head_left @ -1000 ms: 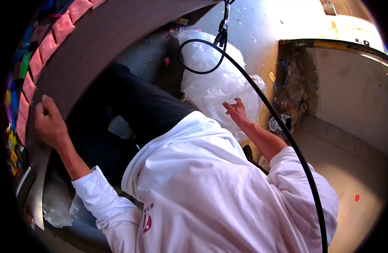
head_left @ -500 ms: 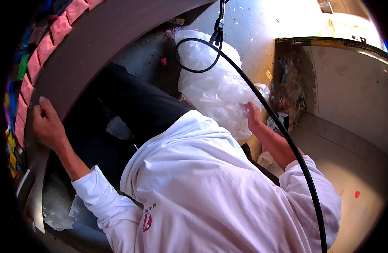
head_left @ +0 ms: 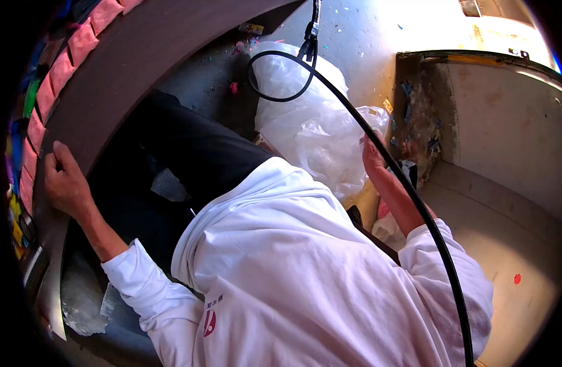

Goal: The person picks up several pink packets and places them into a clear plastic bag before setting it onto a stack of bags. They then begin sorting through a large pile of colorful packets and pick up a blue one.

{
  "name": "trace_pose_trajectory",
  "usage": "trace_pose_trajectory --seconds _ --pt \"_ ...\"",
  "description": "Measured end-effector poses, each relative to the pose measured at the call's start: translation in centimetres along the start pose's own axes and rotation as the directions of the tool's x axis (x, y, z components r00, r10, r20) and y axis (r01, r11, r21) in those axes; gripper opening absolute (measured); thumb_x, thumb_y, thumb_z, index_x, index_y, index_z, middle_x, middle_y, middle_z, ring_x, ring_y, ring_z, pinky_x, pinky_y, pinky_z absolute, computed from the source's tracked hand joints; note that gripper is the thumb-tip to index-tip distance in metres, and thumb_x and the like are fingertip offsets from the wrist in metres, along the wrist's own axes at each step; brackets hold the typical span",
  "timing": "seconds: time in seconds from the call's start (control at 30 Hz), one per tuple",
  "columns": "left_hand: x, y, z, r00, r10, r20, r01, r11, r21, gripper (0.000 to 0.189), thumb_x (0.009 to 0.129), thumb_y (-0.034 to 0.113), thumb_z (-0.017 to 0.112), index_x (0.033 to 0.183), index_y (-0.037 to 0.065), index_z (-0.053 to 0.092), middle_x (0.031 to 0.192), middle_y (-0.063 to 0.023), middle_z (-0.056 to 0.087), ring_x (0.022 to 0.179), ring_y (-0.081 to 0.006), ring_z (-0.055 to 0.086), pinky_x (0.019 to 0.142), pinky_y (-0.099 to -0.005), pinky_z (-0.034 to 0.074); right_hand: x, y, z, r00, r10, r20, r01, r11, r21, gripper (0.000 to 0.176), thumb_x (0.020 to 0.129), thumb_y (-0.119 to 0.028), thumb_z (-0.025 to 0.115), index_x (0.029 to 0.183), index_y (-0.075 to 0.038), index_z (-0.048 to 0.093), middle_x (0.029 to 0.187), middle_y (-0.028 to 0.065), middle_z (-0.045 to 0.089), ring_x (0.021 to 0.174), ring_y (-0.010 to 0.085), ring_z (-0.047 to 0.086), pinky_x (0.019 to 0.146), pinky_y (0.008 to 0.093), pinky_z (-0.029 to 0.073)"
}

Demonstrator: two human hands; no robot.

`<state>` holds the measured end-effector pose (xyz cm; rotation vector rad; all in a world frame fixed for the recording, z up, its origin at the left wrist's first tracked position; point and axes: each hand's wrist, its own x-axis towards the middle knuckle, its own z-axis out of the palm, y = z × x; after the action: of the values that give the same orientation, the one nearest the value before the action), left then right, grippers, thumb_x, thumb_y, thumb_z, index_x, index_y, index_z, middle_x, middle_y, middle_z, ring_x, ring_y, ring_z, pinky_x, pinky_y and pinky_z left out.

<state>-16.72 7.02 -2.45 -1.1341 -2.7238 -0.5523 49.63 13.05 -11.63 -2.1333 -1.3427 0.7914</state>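
Observation:
A large clear plastic bag point(head_left: 311, 131) stands on the floor beyond my dark-trousered leg, bulging and crumpled. My right hand point(head_left: 373, 156) is at the bag's right side, fingers closed on its loose plastic; a black cable crosses in front of part of this hand. On the left, my left hand point(head_left: 67, 183) rests at the brown tabletop point(head_left: 100, 92), fingers curled in. Whatever those fingers may hold is hidden. A row of pink folded pieces point(head_left: 45, 98) runs along the table's far side, near the left hand.
The black cable point(head_left: 409, 183) hangs in a loop over the bag and runs down past my right arm. Colored scraps point(head_left: 234, 87) litter the floor. A pale panel point(head_left: 507, 116) with a dark frame stands at right. Another clear plastic bag point(head_left: 82, 300) lies below the table.
My right hand has shifted slightly up and to the right along the bag, and the plastic beside it has changed shape. My left hand stays at nearly the same place on the table.

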Motion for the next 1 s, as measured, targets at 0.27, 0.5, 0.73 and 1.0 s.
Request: trace_pose_trajectory --seconds 0.27,0.5,0.73,1.0 --pt "0.0 0.4 -0.2 1.0 -0.005 -0.008 0.005 1.0 -0.002 0.052 0.097 0.053 0.045 0.092 0.007 0.07 0.084 -0.0132 0.069 0.071 -0.0258 0.065 0.065 -0.0386 0.049 -1.5 1.2 -0.1 0.849 -0.528 -0.025 0.469 0.774 -0.426 0.033 0.092 -0.03 0.056 0.101 0.002 0.058 0.091 0.0185 0.059 0.084 0.0365 0.056 0.08 0.0445 0.043" --pt "-0.2 0.6 -0.1 0.995 0.061 -0.075 -0.065 0.997 -0.049 0.048 0.098 0.047 0.049 0.085 0.005 0.069 0.07 -0.0096 0.063 0.056 -0.0198 0.054 0.053 -0.0354 0.043 -7.9 -4.2 -2.9 0.85 -0.442 0.286 0.526 0.715 -0.46 0.018 0.084 -0.018 0.064 0.082 -0.004 0.053 0.079 0.0152 0.057 0.073 0.0317 0.058 0.066 0.0436 0.045" --pt "-0.1 0.9 -0.6 0.996 0.037 -0.078 -0.037 0.999 0.0 0.044 0.096 0.045 0.053 0.082 0.007 0.069 0.074 -0.0074 0.068 0.063 -0.0196 0.062 0.057 -0.0311 0.049 -4.6 1.8 2.1 0.841 -0.394 0.37 0.528 0.744 -0.408 0.028 0.084 -0.014 0.061 0.111 -0.006 0.062 0.1 0.0161 0.064 0.077 0.0321 0.062 0.073 0.041 0.05" --pt "0.0 0.8 -0.4 0.999 -0.026 -0.029 0.025 1.0 -0.014 0.047 0.096 0.046 0.05 0.093 0.005 0.071 0.085 -0.0142 0.069 0.073 -0.0257 0.065 0.066 -0.0381 0.05 -2.1 5.8 3.6 0.756 -0.273 0.595 0.602 0.647 -0.467 0.031 0.081 -0.025 0.065 0.104 -0.005 0.063 0.093 0.0158 0.065 0.078 0.0289 0.063 0.076 0.041 0.05"
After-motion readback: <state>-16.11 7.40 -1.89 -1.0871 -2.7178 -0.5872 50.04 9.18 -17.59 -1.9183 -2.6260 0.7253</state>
